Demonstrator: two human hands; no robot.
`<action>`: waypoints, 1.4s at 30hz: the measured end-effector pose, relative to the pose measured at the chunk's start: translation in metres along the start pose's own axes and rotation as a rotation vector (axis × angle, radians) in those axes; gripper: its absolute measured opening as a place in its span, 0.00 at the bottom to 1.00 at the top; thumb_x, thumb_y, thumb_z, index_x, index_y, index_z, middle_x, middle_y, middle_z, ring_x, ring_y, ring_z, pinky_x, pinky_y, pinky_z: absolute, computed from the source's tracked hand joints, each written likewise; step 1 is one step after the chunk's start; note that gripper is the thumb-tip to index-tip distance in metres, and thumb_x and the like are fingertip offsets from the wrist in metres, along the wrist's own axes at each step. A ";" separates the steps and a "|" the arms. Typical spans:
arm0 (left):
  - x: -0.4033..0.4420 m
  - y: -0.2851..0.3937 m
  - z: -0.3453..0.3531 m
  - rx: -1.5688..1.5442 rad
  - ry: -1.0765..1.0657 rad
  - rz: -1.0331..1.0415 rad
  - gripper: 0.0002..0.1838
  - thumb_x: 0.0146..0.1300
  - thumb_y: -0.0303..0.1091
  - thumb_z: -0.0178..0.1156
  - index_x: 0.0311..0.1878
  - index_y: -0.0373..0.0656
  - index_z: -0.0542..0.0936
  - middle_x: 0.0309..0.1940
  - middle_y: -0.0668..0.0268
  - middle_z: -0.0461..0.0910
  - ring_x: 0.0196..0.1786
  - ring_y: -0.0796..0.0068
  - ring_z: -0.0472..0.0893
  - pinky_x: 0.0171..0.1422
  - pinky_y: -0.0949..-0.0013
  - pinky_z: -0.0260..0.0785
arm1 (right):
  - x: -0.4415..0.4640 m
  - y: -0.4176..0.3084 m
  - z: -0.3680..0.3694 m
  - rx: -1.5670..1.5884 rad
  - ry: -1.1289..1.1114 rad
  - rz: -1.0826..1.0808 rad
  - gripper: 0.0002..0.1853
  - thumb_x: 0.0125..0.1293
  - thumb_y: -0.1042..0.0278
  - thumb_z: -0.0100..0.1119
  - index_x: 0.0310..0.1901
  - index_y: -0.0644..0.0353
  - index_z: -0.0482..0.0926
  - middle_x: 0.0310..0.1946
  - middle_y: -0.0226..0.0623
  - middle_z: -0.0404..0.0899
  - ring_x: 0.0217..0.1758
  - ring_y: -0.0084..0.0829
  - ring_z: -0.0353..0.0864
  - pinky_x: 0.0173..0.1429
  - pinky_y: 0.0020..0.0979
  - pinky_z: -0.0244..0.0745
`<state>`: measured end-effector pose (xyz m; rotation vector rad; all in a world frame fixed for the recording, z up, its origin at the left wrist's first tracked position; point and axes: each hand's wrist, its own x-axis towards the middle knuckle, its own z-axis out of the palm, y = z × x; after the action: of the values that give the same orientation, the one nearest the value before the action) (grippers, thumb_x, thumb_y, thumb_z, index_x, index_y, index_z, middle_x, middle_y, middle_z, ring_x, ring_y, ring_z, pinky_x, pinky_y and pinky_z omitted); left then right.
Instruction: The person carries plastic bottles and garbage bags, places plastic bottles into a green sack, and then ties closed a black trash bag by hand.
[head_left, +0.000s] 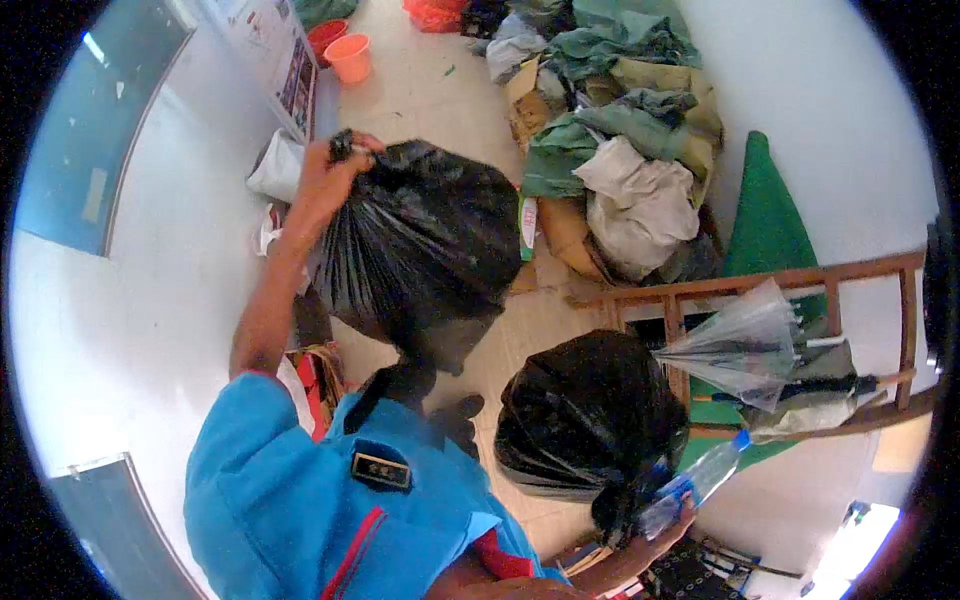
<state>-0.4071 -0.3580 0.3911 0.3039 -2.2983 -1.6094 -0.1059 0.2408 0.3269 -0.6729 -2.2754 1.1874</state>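
My left hand (335, 175) is closed round the gathered neck of a full black bag (430, 235), lifted in front of me at the upper left. At the lower right, my right hand (670, 535) holds a clear plastic bottle (705, 475) with a blue cap and blue label. A second full black bag (590, 410) hangs beside it, its knotted neck against the same hand. How the fingers share bottle and neck is partly hidden.
Green and beige cloths and sacks (640, 200) are heaped along the right wall. A brown wooden rack (750, 285) holds a clear umbrella (735, 345). An orange bucket (348, 58) stands at the upper left, near a white bag (278, 165).
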 end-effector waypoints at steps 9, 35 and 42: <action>0.145 -0.026 -0.106 -0.002 0.228 0.091 0.10 0.54 0.25 0.59 0.40 0.37 0.84 0.32 0.68 0.83 0.36 0.79 0.79 0.43 0.75 0.71 | 0.116 -0.141 0.141 -0.094 -0.051 -0.314 0.34 0.60 0.59 0.62 0.67 0.54 0.65 0.63 0.50 0.69 0.67 0.50 0.66 0.69 0.53 0.65; 0.619 -0.084 -0.333 -0.019 0.718 0.068 0.13 0.55 0.27 0.62 0.44 0.38 0.85 0.34 0.67 0.81 0.33 0.75 0.77 0.38 0.75 0.70 | 0.455 -0.464 0.675 0.310 -0.088 -0.512 0.21 0.69 0.61 0.55 0.56 0.67 0.75 0.50 0.51 0.79 0.54 0.44 0.78 0.60 0.42 0.73; 0.769 -0.123 -0.321 -0.049 0.699 0.193 0.12 0.54 0.26 0.62 0.42 0.37 0.86 0.38 0.68 0.82 0.38 0.77 0.77 0.44 0.75 0.69 | 0.518 -0.585 0.849 0.635 -0.141 -0.905 0.24 0.69 0.58 0.53 0.60 0.68 0.72 0.57 0.59 0.74 0.59 0.52 0.75 0.64 0.48 0.71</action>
<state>-0.9999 -0.9492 0.4814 0.5177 -1.6927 -1.2060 -1.1406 -0.2437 0.4872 0.6299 -1.7551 1.3399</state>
